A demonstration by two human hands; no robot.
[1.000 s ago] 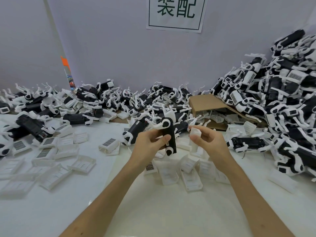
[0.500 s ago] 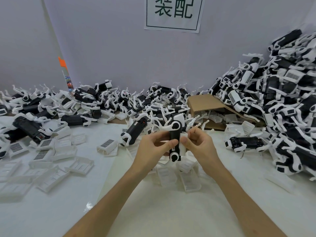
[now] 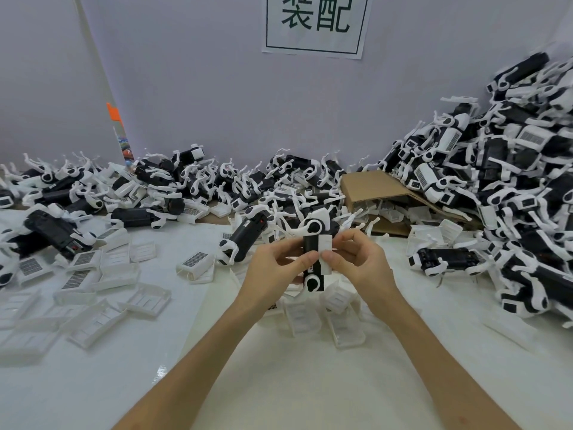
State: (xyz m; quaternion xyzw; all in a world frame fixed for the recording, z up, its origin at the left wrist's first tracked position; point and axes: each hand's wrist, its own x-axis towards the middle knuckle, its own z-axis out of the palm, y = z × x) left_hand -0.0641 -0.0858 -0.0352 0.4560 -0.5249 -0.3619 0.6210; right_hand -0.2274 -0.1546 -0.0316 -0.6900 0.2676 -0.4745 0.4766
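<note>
Your left hand (image 3: 276, 271) grips the black toy body (image 3: 311, 247) upright, long axis vertical, while your right hand (image 3: 361, 262) pinches a white cover (image 3: 326, 245) against its right side.

The left forearm (image 3: 201, 352) and right forearm (image 3: 434, 352), in the lower middle of the frame, are bare. The left hand (image 3: 273, 268) and right hand (image 3: 362, 265), at centre, are bare too.

The black unit (image 3: 311, 247) stands upright above the tabletop (image 3: 310, 386), with a white round joint at its top and another at its bottom. The left hand (image 3: 276, 270) grips it. The white cover (image 3: 326, 254), flat and rectangular, lies against its right side, pinched by the right hand (image 3: 361, 263).
</note>
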